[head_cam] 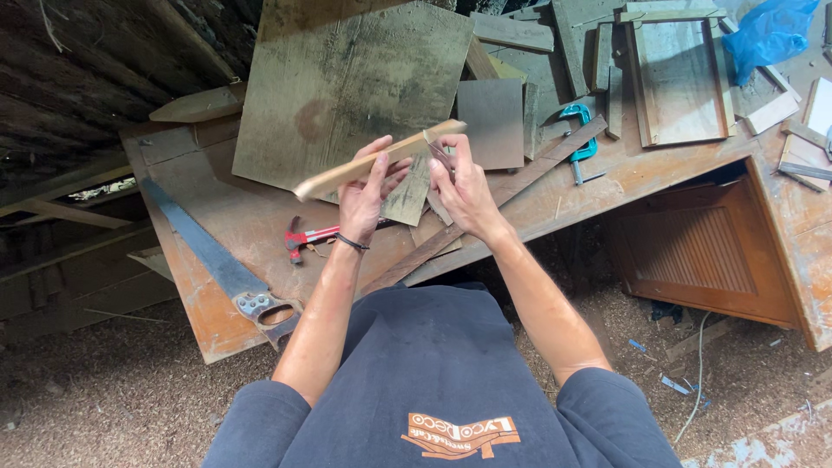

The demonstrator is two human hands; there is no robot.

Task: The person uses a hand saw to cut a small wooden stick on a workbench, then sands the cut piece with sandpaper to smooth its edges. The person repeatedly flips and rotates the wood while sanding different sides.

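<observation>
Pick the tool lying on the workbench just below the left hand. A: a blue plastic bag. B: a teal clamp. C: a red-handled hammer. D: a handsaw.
C: the red-handled hammer lies on the workbench right under the left hand, which holds a wooden strip; the handsaw lies farther left.

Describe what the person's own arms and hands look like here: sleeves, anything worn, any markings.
Both forearms are bare. Dark navy short sleeves, the same fabric as the shirt, end above the elbows. The left hand has a thin dark band around its wrist. The right hand wears nothing that shows: no glove, watch or ring. No markings show on either arm. The shirt front carries an orange and white printed emblem.
</observation>
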